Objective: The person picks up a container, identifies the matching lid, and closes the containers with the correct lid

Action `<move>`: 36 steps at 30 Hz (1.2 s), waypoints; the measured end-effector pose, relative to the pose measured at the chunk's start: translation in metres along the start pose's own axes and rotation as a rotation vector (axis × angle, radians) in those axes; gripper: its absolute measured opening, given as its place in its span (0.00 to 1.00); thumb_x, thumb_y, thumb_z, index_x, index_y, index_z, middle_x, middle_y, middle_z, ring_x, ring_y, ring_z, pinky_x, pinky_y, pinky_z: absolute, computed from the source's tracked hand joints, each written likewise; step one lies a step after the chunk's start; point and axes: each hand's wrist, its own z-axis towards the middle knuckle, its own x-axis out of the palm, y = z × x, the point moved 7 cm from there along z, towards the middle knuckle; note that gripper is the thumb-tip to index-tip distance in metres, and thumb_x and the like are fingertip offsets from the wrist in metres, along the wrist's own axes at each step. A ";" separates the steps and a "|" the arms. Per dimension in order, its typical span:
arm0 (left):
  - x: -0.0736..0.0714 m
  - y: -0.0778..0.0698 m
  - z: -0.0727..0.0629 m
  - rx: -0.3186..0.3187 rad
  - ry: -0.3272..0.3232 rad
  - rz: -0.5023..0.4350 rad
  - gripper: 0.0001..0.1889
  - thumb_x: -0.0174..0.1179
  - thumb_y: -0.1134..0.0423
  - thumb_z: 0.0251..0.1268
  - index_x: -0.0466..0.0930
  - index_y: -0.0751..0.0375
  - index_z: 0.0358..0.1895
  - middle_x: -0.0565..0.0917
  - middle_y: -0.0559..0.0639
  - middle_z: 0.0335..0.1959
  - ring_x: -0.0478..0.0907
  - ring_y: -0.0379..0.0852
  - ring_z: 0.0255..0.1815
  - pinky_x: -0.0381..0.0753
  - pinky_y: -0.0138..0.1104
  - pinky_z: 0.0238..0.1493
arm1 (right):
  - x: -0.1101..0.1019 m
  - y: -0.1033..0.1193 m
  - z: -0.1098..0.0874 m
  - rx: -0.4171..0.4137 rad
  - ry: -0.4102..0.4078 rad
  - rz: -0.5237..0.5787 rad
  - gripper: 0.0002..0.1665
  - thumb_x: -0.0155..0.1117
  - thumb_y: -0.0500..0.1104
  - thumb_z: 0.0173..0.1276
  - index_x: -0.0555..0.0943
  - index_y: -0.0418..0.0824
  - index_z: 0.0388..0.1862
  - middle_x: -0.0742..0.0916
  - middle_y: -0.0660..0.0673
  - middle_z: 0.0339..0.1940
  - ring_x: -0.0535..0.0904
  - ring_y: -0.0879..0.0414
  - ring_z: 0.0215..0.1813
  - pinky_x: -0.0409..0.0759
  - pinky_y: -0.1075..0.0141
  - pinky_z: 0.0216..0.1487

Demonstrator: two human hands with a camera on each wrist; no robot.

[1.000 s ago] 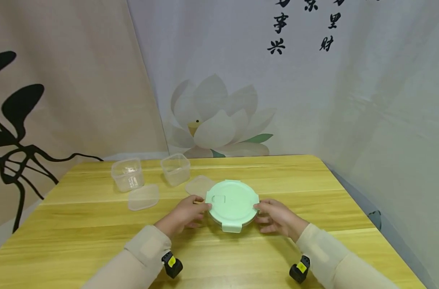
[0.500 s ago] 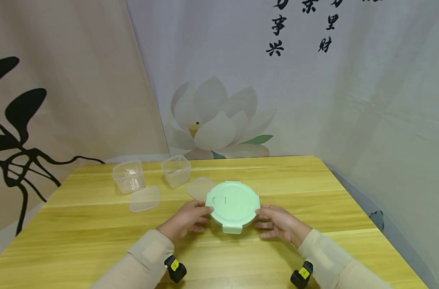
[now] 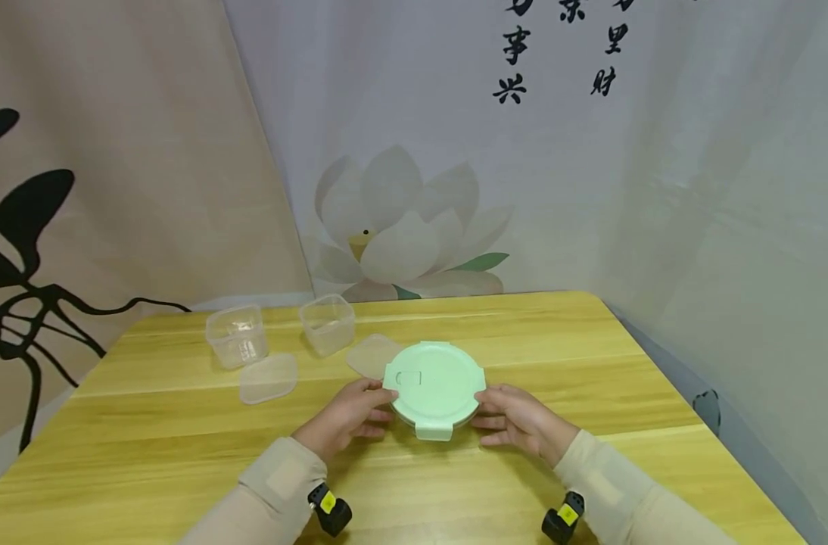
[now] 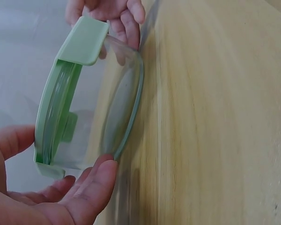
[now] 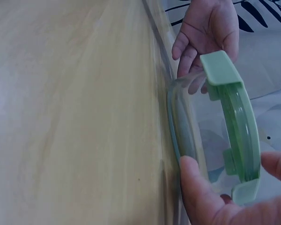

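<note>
One round glass container [image 4: 91,96], capped with a mint-green lid [image 3: 436,384], sits upright near the middle of the wooden table [image 3: 428,496]; whether its base touches the wood, I cannot tell. A folding clip [image 3: 434,431] hangs down at its 6 o'clock. The left hand [image 3: 349,418] grips it at 9 o'clock and the right hand [image 3: 521,422] at 3 o'clock, each thumb at the lid's edge with fingers along the glass (the wrist views show this best).

Near its 10 o'clock lies a translucent sheet-like lid [image 3: 371,356], with a clear box [image 3: 328,327] beyond. Around 9 o'clock, well apart, lies a second translucent lid [image 3: 268,378], just beside another clear box [image 3: 237,338]. Past the table, a cloth backdrop [image 3: 700,182] bears a pale lotus [image 3: 407,242] toward 12 o'clock.
</note>
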 end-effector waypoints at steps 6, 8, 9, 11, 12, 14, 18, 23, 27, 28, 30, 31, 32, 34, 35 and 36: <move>0.001 0.000 -0.001 0.007 -0.018 -0.018 0.23 0.57 0.61 0.67 0.66 0.73 0.59 0.78 0.64 0.47 0.80 0.56 0.45 0.83 0.46 0.39 | 0.001 0.001 0.001 0.015 -0.043 0.009 0.21 0.54 0.45 0.72 0.65 0.32 0.55 0.81 0.35 0.49 0.80 0.45 0.50 0.82 0.51 0.46; 0.003 -0.001 0.000 0.012 -0.020 -0.028 0.24 0.57 0.61 0.67 0.66 0.73 0.59 0.78 0.64 0.49 0.80 0.57 0.45 0.83 0.46 0.40 | 0.000 0.001 0.001 0.016 -0.048 0.010 0.21 0.54 0.44 0.72 0.65 0.31 0.55 0.81 0.36 0.48 0.81 0.45 0.49 0.82 0.51 0.45; 0.004 -0.001 0.000 0.012 -0.021 -0.035 0.24 0.57 0.61 0.67 0.66 0.74 0.59 0.77 0.65 0.51 0.80 0.57 0.45 0.83 0.46 0.40 | -0.001 0.002 0.000 0.017 -0.050 0.010 0.21 0.54 0.44 0.72 0.65 0.31 0.55 0.81 0.36 0.48 0.81 0.45 0.50 0.83 0.51 0.45; 0.006 -0.002 0.000 0.014 -0.023 -0.045 0.25 0.56 0.62 0.66 0.65 0.74 0.60 0.77 0.66 0.53 0.81 0.56 0.45 0.83 0.46 0.40 | -0.002 0.002 0.000 0.018 -0.052 0.013 0.21 0.53 0.44 0.72 0.65 0.31 0.55 0.81 0.35 0.47 0.81 0.45 0.50 0.83 0.52 0.44; 0.006 -0.002 0.000 0.014 -0.024 -0.049 0.25 0.56 0.62 0.66 0.64 0.74 0.60 0.76 0.66 0.54 0.81 0.56 0.44 0.83 0.46 0.39 | -0.002 0.002 0.000 0.019 -0.051 0.012 0.20 0.53 0.43 0.72 0.65 0.31 0.55 0.81 0.36 0.47 0.81 0.45 0.50 0.83 0.52 0.44; 0.008 -0.002 0.000 0.015 -0.027 -0.053 0.26 0.56 0.62 0.65 0.63 0.75 0.61 0.75 0.67 0.55 0.81 0.56 0.44 0.83 0.46 0.39 | -0.003 0.003 0.000 0.021 -0.049 0.014 0.20 0.53 0.43 0.72 0.65 0.31 0.55 0.81 0.36 0.46 0.81 0.45 0.49 0.83 0.53 0.44; 0.010 -0.002 0.001 0.015 -0.024 -0.058 0.27 0.56 0.62 0.66 0.61 0.75 0.62 0.74 0.68 0.56 0.81 0.58 0.45 0.83 0.47 0.39 | -0.004 0.003 0.000 0.023 -0.050 0.015 0.21 0.53 0.43 0.72 0.64 0.31 0.55 0.81 0.37 0.45 0.82 0.47 0.47 0.83 0.53 0.44; 0.013 -0.005 0.002 0.024 -0.018 -0.057 0.27 0.55 0.61 0.67 0.60 0.75 0.63 0.74 0.69 0.56 0.80 0.61 0.47 0.83 0.48 0.40 | -0.007 0.003 -0.001 0.020 -0.053 0.015 0.21 0.54 0.43 0.72 0.64 0.31 0.55 0.80 0.37 0.44 0.81 0.47 0.47 0.83 0.53 0.45; 0.018 -0.007 0.004 0.029 -0.022 -0.055 0.25 0.56 0.62 0.67 0.61 0.74 0.61 0.76 0.67 0.52 0.80 0.61 0.46 0.83 0.48 0.41 | -0.011 0.004 0.000 0.017 -0.059 0.024 0.21 0.54 0.42 0.71 0.64 0.31 0.54 0.79 0.39 0.42 0.81 0.47 0.46 0.83 0.53 0.45; 0.019 -0.007 0.005 0.031 -0.021 -0.057 0.24 0.56 0.62 0.66 0.62 0.73 0.60 0.76 0.66 0.52 0.80 0.61 0.46 0.83 0.48 0.41 | -0.012 0.004 0.000 0.016 -0.063 0.027 0.20 0.54 0.42 0.71 0.64 0.31 0.54 0.79 0.39 0.42 0.81 0.47 0.46 0.83 0.53 0.45; 0.022 -0.009 0.007 0.032 -0.020 -0.061 0.23 0.56 0.62 0.66 0.63 0.72 0.58 0.76 0.65 0.51 0.80 0.60 0.46 0.83 0.47 0.41 | -0.015 0.005 0.000 0.012 -0.072 0.029 0.20 0.55 0.42 0.71 0.64 0.30 0.54 0.79 0.40 0.41 0.81 0.48 0.44 0.83 0.53 0.45; 0.023 -0.010 0.008 0.031 -0.021 -0.065 0.23 0.56 0.62 0.66 0.63 0.72 0.57 0.76 0.64 0.50 0.80 0.59 0.46 0.83 0.47 0.41 | -0.016 0.007 0.000 0.010 -0.078 0.029 0.20 0.55 0.42 0.71 0.64 0.30 0.54 0.79 0.40 0.41 0.82 0.48 0.44 0.83 0.53 0.45; 0.025 -0.011 0.009 0.028 -0.022 -0.068 0.23 0.56 0.62 0.66 0.63 0.72 0.57 0.76 0.64 0.50 0.80 0.58 0.45 0.83 0.46 0.41 | -0.018 0.008 0.000 0.010 -0.081 0.027 0.20 0.55 0.42 0.71 0.64 0.31 0.53 0.78 0.41 0.41 0.82 0.48 0.44 0.83 0.53 0.45; 0.027 -0.013 0.012 0.024 -0.027 -0.073 0.23 0.56 0.61 0.66 0.63 0.71 0.58 0.75 0.63 0.49 0.80 0.57 0.44 0.83 0.45 0.41 | -0.021 0.011 0.001 0.008 -0.088 0.026 0.19 0.55 0.42 0.71 0.64 0.31 0.52 0.78 0.41 0.41 0.82 0.48 0.44 0.83 0.54 0.45; 0.028 -0.014 0.014 0.021 -0.030 -0.076 0.24 0.55 0.61 0.66 0.63 0.71 0.59 0.75 0.62 0.49 0.80 0.56 0.44 0.83 0.44 0.41 | -0.022 0.013 0.001 0.008 -0.091 0.023 0.19 0.55 0.42 0.70 0.64 0.32 0.52 0.78 0.42 0.40 0.82 0.48 0.44 0.83 0.54 0.45; 0.029 -0.015 0.015 0.019 -0.034 -0.080 0.24 0.55 0.61 0.66 0.62 0.71 0.59 0.75 0.62 0.49 0.80 0.56 0.43 0.83 0.44 0.41 | -0.024 0.014 0.002 0.008 -0.093 0.020 0.19 0.55 0.42 0.70 0.64 0.32 0.52 0.78 0.42 0.40 0.82 0.48 0.45 0.83 0.53 0.46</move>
